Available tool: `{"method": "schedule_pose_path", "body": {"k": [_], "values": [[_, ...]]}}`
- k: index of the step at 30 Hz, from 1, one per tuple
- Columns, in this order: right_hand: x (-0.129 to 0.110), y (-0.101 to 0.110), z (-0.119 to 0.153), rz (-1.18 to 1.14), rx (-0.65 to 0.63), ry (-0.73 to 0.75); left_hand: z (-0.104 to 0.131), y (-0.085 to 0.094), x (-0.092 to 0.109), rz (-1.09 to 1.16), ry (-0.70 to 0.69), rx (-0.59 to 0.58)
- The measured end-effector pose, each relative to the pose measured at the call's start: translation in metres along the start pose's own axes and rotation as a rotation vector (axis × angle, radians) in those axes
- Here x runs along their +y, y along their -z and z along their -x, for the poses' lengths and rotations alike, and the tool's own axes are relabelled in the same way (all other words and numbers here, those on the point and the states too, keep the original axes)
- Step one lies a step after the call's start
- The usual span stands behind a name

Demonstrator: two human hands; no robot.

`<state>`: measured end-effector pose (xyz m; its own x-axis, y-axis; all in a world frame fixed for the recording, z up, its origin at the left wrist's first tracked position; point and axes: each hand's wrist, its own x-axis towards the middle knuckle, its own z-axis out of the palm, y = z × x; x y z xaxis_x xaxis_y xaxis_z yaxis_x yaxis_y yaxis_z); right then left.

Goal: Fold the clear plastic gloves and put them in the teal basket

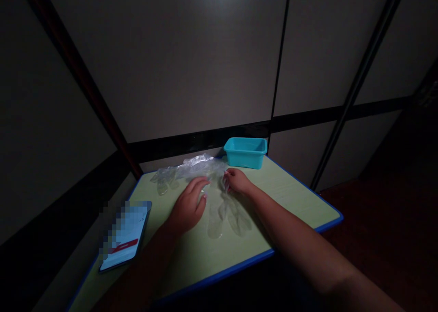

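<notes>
My right hand (237, 180) pinches the upper part of a clear plastic glove (236, 218) over the table. Its thin see-through lobes spread down toward the near edge. Left of it, my left hand (188, 207) is held with fingers apart and slightly bent, the fingertips close to the plastic. Nothing shows in its grasp. Behind both hands lies a crumpled heap of clear plastic (196, 168); finger-like ends (163, 186) stick out at its left. Dim light makes the plastic's outlines hard to follow.
A turquoise plastic basket (245, 159) stands at the table's back edge, beyond my right hand. A lit phone or tablet (126, 239) lies at the left. The pale green table (290, 195) has a blue rim. Panelled doors (205, 75) rise directly behind it.
</notes>
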<state>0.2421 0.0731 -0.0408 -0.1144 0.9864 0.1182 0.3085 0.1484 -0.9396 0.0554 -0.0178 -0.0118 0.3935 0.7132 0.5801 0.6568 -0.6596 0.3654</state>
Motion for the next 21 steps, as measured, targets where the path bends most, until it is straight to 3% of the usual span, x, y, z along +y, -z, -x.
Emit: {"method": "schedule_pose_path", "body": {"k": [3,5,8,10,21], "values": [[-0.005,-0.004,0.004,-0.038,-0.1,-0.065,0.008,-0.012,0.0,0.169,0.029,-0.16],[-0.007,-0.003,0.004,0.14,-0.077,-0.06,0.013,-0.02,-0.005,0.167,0.107,-0.264],[-0.008,0.006,0.003,0.512,0.037,-0.012,0.017,-0.026,-0.012,-0.061,0.23,-0.534],[-0.007,0.012,0.001,0.624,0.072,-0.013,0.017,-0.025,-0.013,-0.225,0.266,-0.662],[-0.011,0.019,0.003,0.899,-0.021,-0.036,0.014,-0.022,-0.009,-0.375,0.377,-0.712]]}}
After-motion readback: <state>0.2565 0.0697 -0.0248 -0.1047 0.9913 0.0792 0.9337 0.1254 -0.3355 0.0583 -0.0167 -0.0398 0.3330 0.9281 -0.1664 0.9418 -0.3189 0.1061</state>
